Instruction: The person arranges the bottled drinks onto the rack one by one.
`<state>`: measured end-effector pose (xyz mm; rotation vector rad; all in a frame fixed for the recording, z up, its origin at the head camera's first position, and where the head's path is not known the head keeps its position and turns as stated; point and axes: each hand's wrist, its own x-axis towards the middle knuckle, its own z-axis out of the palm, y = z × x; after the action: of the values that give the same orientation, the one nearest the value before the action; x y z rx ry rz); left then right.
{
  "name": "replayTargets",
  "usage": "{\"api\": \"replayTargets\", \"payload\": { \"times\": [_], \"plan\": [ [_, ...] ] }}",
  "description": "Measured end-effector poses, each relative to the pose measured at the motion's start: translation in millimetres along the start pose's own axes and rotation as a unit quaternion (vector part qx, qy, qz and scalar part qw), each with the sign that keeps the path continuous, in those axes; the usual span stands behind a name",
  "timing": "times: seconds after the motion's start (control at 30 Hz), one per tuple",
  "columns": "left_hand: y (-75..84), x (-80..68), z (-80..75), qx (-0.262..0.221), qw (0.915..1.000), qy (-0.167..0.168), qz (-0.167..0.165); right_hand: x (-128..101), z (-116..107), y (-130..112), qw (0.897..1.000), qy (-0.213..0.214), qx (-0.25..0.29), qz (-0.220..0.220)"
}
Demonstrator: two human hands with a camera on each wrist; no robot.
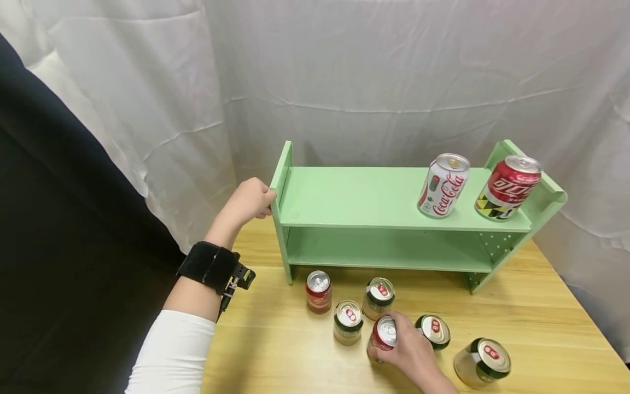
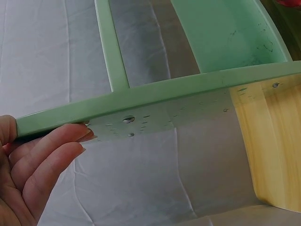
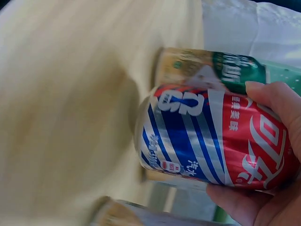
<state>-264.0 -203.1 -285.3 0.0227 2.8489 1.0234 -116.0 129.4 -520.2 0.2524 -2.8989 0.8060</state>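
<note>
My left hand [image 1: 250,201] grips the left side panel of a light green two-tier shelf [image 1: 344,194]. In the left wrist view, its thumb and fingers [image 2: 44,162] lie on either side of the panel edge. My right hand [image 1: 414,351] holds a red soda can [image 3: 197,136], its lower half striped blue and silver. The right wrist view shows the thumb and fingers around the can's upper part, with a shadow beside its base. A green-and-gold can [image 3: 188,66] stands close behind it.
On the top board stand a white Coca-Cola can [image 1: 444,186] and a red cola can [image 1: 508,187]. In front of the shelf, a red can [image 1: 319,291] and several green-and-gold cans [image 1: 348,323] stand on the wooden table [image 1: 266,328]. White cloth [image 1: 369,82] hangs behind.
</note>
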Motion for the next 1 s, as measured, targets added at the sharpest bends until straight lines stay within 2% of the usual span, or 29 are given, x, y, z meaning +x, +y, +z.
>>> {"api": "replayTargets", "payload": {
  "times": [0.17,0.37,0.6,0.8,1.0],
  "plan": [
    [0.4,-0.4,-0.1,0.001,1.0,-0.001,0.0,5,-20,-9,1.0,-0.009,-0.007,-0.022],
    [-0.4,0.7,-0.9,0.005,1.0,0.0,0.005,13,-47,-22,0.998,-0.001,-0.011,-0.069],
    [-1.4,-2.3,-0.8,-0.007,0.9999,-0.01,0.001,19,-85,-43,0.996,-0.004,-0.04,-0.085],
    [-2.8,-4.2,-2.1,-0.015,0.9998,-0.011,0.008,31,-115,-59,0.987,0.012,-0.071,-0.142],
    [-2.2,-2.5,-2.5,-0.023,0.9995,-0.011,0.018,44,-144,-69,0.983,0.005,-0.075,-0.168]
  ]
}}
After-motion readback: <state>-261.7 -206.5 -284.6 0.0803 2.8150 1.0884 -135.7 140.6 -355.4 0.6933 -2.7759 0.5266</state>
